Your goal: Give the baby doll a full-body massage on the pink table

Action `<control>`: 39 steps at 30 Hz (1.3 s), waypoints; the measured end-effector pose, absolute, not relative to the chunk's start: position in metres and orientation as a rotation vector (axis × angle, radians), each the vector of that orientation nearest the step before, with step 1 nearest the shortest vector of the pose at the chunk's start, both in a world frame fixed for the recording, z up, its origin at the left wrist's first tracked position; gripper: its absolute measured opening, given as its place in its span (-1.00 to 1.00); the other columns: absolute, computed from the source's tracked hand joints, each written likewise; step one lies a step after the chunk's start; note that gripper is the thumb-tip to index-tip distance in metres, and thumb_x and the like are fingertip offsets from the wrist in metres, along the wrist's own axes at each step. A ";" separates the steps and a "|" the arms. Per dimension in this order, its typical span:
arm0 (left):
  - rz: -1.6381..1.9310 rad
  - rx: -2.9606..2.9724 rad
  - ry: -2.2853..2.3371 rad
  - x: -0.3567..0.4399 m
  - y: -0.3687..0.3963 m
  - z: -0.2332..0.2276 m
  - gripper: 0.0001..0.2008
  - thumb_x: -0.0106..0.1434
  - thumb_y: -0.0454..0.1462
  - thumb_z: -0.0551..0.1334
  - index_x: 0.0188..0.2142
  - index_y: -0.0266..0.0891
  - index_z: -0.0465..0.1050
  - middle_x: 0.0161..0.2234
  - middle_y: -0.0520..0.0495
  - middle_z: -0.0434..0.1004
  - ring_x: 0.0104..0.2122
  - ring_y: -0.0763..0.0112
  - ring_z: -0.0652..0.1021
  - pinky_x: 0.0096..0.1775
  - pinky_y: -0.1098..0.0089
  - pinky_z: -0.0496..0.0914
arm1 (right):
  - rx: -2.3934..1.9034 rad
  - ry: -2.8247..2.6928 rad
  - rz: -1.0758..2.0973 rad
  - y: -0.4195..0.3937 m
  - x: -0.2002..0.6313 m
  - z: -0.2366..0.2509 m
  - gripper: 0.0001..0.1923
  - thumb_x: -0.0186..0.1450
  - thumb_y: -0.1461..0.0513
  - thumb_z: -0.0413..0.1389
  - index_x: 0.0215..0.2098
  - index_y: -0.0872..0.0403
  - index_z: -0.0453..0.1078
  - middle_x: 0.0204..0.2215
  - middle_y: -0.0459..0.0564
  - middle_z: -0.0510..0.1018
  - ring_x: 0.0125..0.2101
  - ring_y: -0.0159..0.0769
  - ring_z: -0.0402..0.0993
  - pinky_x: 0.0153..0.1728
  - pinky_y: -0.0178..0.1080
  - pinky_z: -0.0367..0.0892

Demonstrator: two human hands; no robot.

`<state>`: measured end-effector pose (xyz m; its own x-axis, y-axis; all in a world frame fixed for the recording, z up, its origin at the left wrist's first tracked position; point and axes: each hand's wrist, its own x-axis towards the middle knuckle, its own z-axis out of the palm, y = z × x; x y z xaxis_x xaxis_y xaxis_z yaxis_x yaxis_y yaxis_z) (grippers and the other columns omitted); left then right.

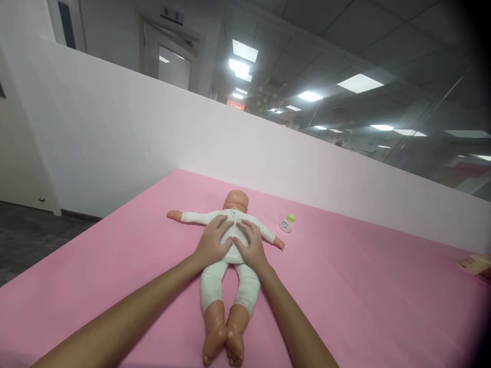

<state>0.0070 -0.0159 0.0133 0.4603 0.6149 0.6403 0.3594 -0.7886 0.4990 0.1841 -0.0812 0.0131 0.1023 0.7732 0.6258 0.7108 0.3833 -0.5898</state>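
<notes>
A baby doll (233,258) in a white cloth body lies lengthwise in front of me, its arms spread and its feet toward me. No face shows on its bald head (237,198), so it seems to lie face down. My left hand (215,239) rests on the left side of the doll's torso, fingers spread. On the right side of the torso lies my right hand (250,244), also with fingers apart. Both thumbs point inward and come close together. Just beyond the doll's right-hand arm stands a small clear bottle (287,223) with a green cap and a printed label.
The doll and bottle are on a pink tabletop (345,286). A low white wall (268,153) runs along its far edge. At the far right edge is a tan object (474,264) that I cannot make out. Dark floor (23,235) shows at left, near a door.
</notes>
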 end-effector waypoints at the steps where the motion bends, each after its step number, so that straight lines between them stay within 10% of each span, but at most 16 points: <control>1: 1.196 2.430 0.829 0.007 -0.015 0.012 -0.49 0.30 -0.24 0.20 0.25 -0.13 0.38 0.33 -0.20 0.26 0.33 -0.05 0.25 0.32 -0.11 0.17 | -1.367 -1.643 0.110 -0.081 0.186 0.012 -0.46 0.31 0.12 0.22 0.25 -0.12 0.37 0.30 0.06 0.32 0.32 0.03 0.18 0.35 0.13 0.10; 4: 1.105 2.441 0.793 0.007 -0.012 0.011 -0.49 0.34 -0.24 0.17 0.28 -0.12 0.35 0.35 -0.17 0.25 0.35 -0.02 0.24 0.34 -0.09 0.16 | -1.406 -1.701 0.228 -0.079 0.189 0.009 -0.42 0.33 0.08 0.21 0.30 -0.14 0.31 0.37 0.02 0.24 0.36 0.05 0.11 0.37 0.17 0.05; 13: 1.218 2.360 0.880 0.011 -0.018 0.021 -0.86 0.29 -0.28 0.20 -0.20 -0.13 0.52 -0.17 -0.08 0.51 -0.07 0.12 0.49 0.03 0.03 0.38 | -1.419 -1.557 0.069 -0.075 0.176 0.017 -0.86 0.20 0.27 0.19 -0.25 -0.01 0.49 -0.27 -0.03 0.53 -0.13 -0.09 0.44 0.03 0.02 0.36; 20: 1.176 2.488 0.897 0.010 -0.015 0.014 -0.47 0.28 -0.30 0.22 0.25 -0.12 0.37 0.32 -0.20 0.25 0.30 -0.05 0.27 0.27 -0.13 0.19 | -1.398 -1.695 0.007 -0.081 0.181 0.014 -0.38 0.22 0.23 0.23 0.26 -0.05 0.34 0.26 0.10 0.34 0.27 0.05 0.23 0.30 0.14 0.15; 29: 1.199 2.465 0.817 0.009 -0.019 0.025 -0.82 0.30 -0.30 0.21 -0.12 -0.14 0.53 -0.15 -0.08 0.50 -0.07 0.14 0.49 0.03 0.04 0.40 | -1.456 -1.609 0.044 -0.083 0.176 0.023 -0.85 0.25 0.24 0.21 -0.18 -0.02 0.49 -0.20 0.01 0.52 -0.08 -0.07 0.44 0.07 0.07 0.37; 35: 1.213 2.458 0.828 0.009 -0.016 0.017 -0.45 0.22 -0.30 0.28 0.22 -0.10 0.41 0.26 -0.18 0.30 0.26 -0.01 0.32 0.27 -0.08 0.22 | -1.372 -1.714 0.039 -0.083 0.182 0.013 -0.32 0.21 0.24 0.22 0.30 -0.03 0.28 0.32 0.12 0.28 0.35 0.03 0.13 0.35 0.16 0.10; 39: 1.087 2.447 0.814 0.009 -0.014 0.018 -0.47 0.24 -0.30 0.26 0.22 -0.11 0.42 0.21 -0.18 0.36 0.23 0.01 0.35 0.27 -0.07 0.23 | -1.420 -1.760 0.149 -0.081 0.189 0.012 -0.35 0.26 0.18 0.20 0.32 -0.04 0.29 0.36 0.11 0.26 0.37 0.06 0.12 0.36 0.20 0.07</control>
